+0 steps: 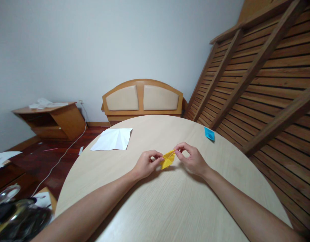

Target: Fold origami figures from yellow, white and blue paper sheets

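A piece of folded yellow paper [168, 161] is held just above the round table [155, 208], near its middle. My left hand [146, 163] pinches its left edge between thumb and fingers. At the paper's upper right corner, my right hand [192, 158] grips it the same way. Creases and a loose flap show on the side facing me. The fingertips hide small parts of both edges.
A creased white sheet [113, 139] lies at the table's far left. Near the right rim sits a small folded blue paper [209, 134]. Wooden slats [266, 87] lean along the right. Beyond the table stands a headboard [142, 97]; a cabinet [56, 121] is at left.
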Available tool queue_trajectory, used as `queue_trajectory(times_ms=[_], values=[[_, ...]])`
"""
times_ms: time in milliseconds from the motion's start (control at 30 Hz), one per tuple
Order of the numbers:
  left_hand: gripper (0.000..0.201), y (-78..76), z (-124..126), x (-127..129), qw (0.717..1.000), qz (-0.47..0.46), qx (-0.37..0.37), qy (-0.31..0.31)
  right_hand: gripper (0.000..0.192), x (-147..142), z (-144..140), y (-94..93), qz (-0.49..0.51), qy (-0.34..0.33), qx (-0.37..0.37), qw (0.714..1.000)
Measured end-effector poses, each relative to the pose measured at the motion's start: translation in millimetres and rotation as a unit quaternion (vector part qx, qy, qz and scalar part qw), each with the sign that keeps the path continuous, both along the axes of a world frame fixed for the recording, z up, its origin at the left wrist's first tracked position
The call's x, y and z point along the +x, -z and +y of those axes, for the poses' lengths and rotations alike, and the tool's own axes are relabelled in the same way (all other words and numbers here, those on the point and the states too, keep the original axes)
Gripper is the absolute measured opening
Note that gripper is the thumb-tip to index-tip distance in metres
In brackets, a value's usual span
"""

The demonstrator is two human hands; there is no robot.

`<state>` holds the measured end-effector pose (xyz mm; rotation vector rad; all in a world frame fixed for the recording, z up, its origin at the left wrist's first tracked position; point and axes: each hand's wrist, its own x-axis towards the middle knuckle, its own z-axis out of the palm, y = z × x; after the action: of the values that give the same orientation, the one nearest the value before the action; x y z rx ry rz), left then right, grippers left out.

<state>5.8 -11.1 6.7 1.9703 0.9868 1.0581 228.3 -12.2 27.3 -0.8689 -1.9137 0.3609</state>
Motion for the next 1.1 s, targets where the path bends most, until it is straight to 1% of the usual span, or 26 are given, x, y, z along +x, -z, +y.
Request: queue_trajectory(times_ms=[100,233,400,500,633,800,933,1100], values=[[0.019,0.5,0,0,1.000,0.002,0.000,-0.004,0.011,3,0,-0.6,-0.009,-0.004,-0.003,1.000],[0.020,1.9,1,0,1.000,0.001,0.005,-0.016,0.008,4,0,-1.6,-0.018,-0.009,0.005,1.000],[0.018,1.5,2,-1,0.999,-0.006,0.018,-0.032,0.008,2,-1,-2.8,-0.024,-0.036,0.011,0.999],[0.018,2.1,2,-1,0.999,-0.010,0.020,-0.035,0.005,1,-2,-3.3,-0.024,-0.040,0.010,0.999],[0.018,3.2,2,-1,0.999,-0.009,0.014,-0.028,0.006,0,-2,-2.4,-0.015,-0.030,0.007,0.999],[0.016,2.7,2,0,1.000,0.007,0.009,-0.023,0.007,-3,0,1.5,0.011,-0.002,-0.007,1.000],[0.016,2.3,1,0,1.000,0.017,0.007,-0.014,0.007,-5,1,3.8,0.035,-0.003,-0.029,0.999],[0.017,1.1,0,0,0.999,0.028,0.008,-0.016,0.006,-8,0,5.0,0.033,0.005,-0.026,0.999]])
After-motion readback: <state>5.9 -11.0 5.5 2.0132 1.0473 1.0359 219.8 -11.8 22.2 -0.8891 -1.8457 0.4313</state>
